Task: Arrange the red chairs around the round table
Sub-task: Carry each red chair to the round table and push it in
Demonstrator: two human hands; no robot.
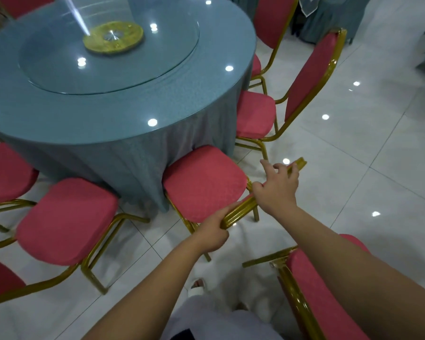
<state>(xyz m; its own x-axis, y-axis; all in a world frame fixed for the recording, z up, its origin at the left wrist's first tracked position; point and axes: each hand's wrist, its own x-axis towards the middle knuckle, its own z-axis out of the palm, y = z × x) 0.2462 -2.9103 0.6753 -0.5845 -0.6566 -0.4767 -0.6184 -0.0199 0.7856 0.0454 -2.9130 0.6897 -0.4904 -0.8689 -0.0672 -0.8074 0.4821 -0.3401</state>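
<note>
Both my arms reach in from the bottom of the frame toward its middle, the left slanting up from bottom centre, the right from the lower right corner. My left hand (pixel 214 233) is closed round the near end of the gold top rail (pixel 241 209) of the chair (pixel 204 182) in front of me, with the thumb stretched along the bar. My right hand (pixel 277 188) sits further up and right on the same rail, palm down. Its fingers are curled over the bar, and one finger sticks out loosely toward the table. So both hands grip this chair by its back.

Its red seat lies at the centre of the frame, front edge against the hanging blue cloth of the round table (pixel 133 143), which fills the upper left. A glass turntable (pixel 59 69) lies on the tabletop.

Just right of my chair stands a neighbouring chair (pixel 255 114), also drawn up to the cloth. At lower left a left-hand chair (pixel 66 222) stands near the table, turned at an angle. The red back of a spare chair (pixel 324 298) shows in the lower right corner, under my right forearm.
</note>
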